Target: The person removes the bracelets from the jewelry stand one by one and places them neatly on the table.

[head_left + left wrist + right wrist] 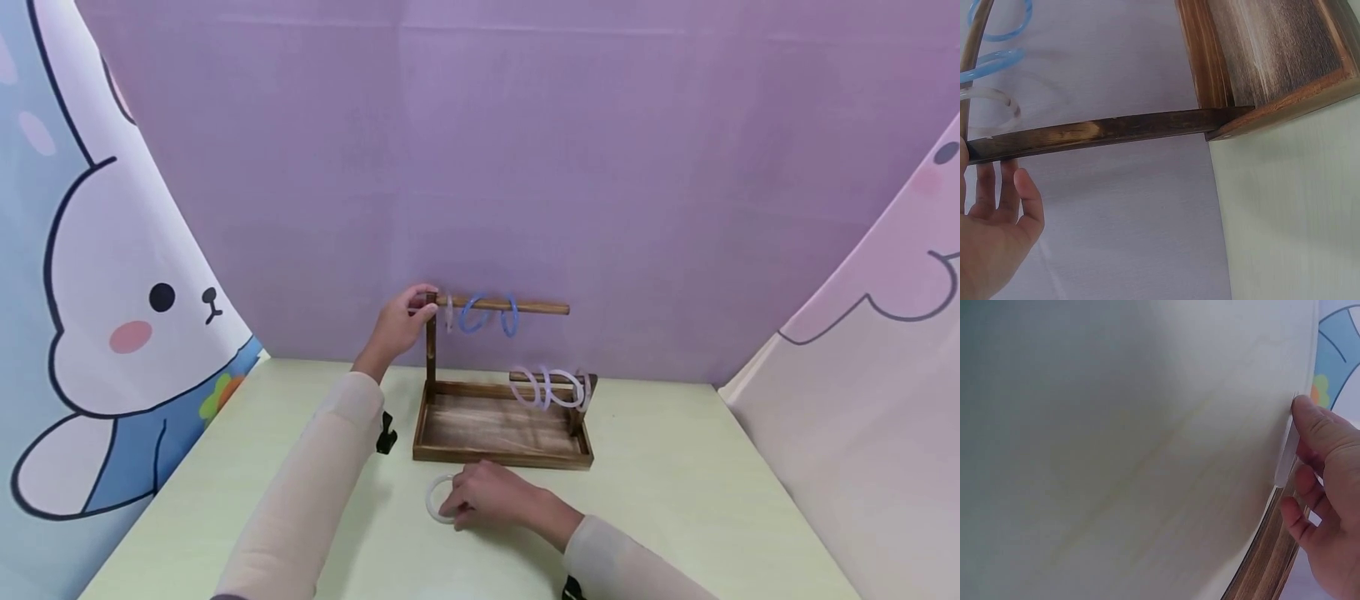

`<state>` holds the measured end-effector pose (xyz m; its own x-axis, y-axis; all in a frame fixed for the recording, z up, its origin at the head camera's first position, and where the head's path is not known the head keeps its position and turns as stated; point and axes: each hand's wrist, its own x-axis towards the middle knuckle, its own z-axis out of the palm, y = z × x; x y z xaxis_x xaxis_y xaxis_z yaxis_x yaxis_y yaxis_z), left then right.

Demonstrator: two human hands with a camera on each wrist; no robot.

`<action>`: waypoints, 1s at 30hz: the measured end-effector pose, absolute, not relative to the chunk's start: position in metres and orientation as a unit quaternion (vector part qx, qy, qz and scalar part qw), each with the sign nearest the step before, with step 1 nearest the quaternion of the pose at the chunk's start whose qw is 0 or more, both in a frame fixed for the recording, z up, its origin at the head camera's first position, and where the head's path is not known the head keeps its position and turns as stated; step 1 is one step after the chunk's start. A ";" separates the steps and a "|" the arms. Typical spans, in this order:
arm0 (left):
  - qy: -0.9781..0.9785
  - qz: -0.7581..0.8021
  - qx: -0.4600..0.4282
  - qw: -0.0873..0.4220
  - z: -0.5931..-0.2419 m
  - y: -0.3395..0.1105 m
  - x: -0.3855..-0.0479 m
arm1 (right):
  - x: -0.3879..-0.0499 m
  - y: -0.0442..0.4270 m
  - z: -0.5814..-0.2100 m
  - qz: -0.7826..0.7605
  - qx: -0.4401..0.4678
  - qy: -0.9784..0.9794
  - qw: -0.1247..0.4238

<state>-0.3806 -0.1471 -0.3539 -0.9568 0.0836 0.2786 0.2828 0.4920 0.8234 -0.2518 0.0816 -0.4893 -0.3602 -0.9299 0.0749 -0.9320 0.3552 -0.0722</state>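
A wooden stand has a tray base (502,459), a tall post (1104,131) with an upper bar (543,307), and a lower bar at right. My left hand (401,323) grips the top of the tall post, thumb in front. On the upper bar hang a pale ring (449,314) and two blue rings, one of them (510,317) farther right. Several pale and lilac rings (567,389) hang on the lower bar. In front of the tray, my right hand (491,497) pinches a whitish ring (431,498) at its right side; the right wrist view shows this ring (1285,453) edge-on between thumb and fingers.
The pale green table (660,500) extends around the stand. Behind it hangs a purple backdrop (525,167), with cartoon-printed cloths at left (112,250) and right (885,292). A small black clip-like piece (386,434) is beside the left sleeve.
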 end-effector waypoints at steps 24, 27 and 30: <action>-0.859 -0.488 -0.108 0.107 -0.358 -0.148 -0.377 | -0.253 0.088 -0.457 0.060 0.531 -0.844 0.048; -0.860 -0.486 -0.108 0.109 -0.357 -0.148 -0.376 | -0.256 0.090 -0.448 0.077 0.532 -0.841 0.066; -0.860 -0.487 -0.108 0.111 -0.356 -0.149 -0.375 | -0.260 0.092 -0.441 0.101 0.517 -0.848 0.061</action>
